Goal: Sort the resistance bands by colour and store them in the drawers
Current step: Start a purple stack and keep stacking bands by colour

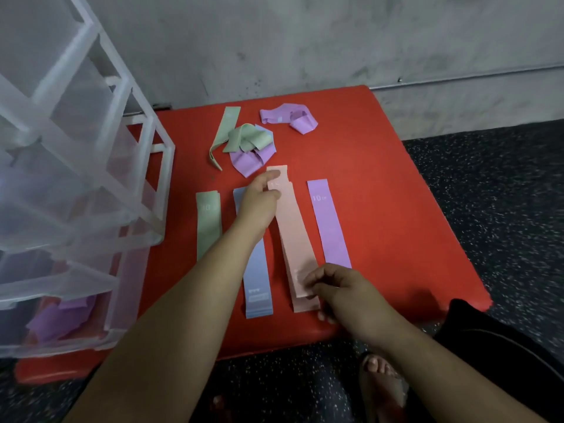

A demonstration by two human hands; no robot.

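Lying lengthwise away from person on red mat [381, 178], pink band [294, 233]: near end pinched by right hand [341, 288], fingers curled; far end touched by left hand [259, 203], grip there unclear.

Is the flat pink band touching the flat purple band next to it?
Apart. The head view shows a strip of red mat running between the pink band and the purple band.

We are noting the red pad [381, 193] as smooth, faintly glossy vinyl. On it, the resistance bands [297, 236] are looking matt, rubbery. At its left, drawer unit [76, 166]: frosted translucent plastic. Beside it, floor [503, 209] looking speckled, grainy.
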